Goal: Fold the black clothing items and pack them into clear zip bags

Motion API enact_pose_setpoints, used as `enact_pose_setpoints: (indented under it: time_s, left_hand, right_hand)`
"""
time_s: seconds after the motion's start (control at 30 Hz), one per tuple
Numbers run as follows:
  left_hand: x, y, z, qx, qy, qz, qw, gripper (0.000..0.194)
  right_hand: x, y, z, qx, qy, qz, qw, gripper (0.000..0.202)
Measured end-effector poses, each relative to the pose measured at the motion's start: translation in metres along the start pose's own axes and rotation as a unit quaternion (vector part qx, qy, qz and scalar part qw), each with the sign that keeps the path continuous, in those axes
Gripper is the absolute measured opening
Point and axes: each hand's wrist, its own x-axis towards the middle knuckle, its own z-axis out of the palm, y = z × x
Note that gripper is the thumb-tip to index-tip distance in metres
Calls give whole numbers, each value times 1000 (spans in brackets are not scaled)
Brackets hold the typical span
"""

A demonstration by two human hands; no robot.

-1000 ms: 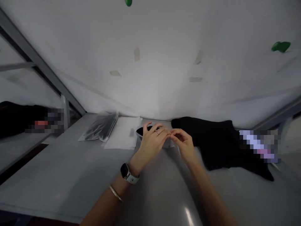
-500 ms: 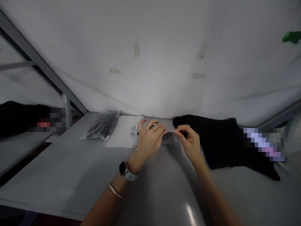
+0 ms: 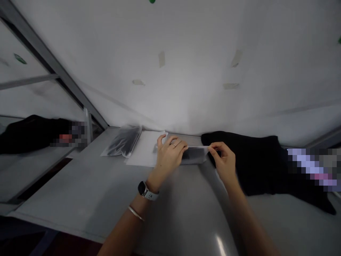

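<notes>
Between my hands is a clear plastic bag [image 3: 195, 156] with something dark inside, its edge stretched level above the table. My left hand [image 3: 170, 153], with a ring, a watch and a bangle on that arm, pinches the edge near its middle. At the bag's right corner, the thumb and fingers of my right hand [image 3: 223, 160] are pinched shut on the edge. White flat sheets or bags [image 3: 142, 147] lie behind and left of my left hand. Farther left rests another clear bag [image 3: 124, 141] with dark folded contents.
On the right of the grey table [image 3: 106, 188] lies a black garment [image 3: 250, 163], spread flat. A white panel [image 3: 186, 71] with strips of tape rises behind the table. Metal frame bars [image 3: 69, 85] stand at the left, with another dark cloth [image 3: 34, 131] beyond them.
My right hand has slid right along the bag's edge, away from my left hand, so more of the bag shows between them. The whole view has shifted slightly.
</notes>
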Motion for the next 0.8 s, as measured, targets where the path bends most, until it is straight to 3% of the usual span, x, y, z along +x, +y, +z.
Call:
enact_pose_setpoints:
  time_s: [0.13,0.3,0.47,0.8]
  left_hand:
    - [-2,6,3,-12,-17,19,1000,16]
    - [-9,16,4,-7,-30,34,999,18]
    - [-14,20,6,1,-21,49,999,17]
    - [-8,8,-5,14,14,19,1000,12]
  right_hand:
    - [-6,-5,4,-171,18,-120,978,12]
    - [-23,-17,24,-272,-85,-239,928,30]
    - [-25,-18,27,-272,-79,-251,926,27]
    - [-11,-21,5,-357,-33,-292,886,18]
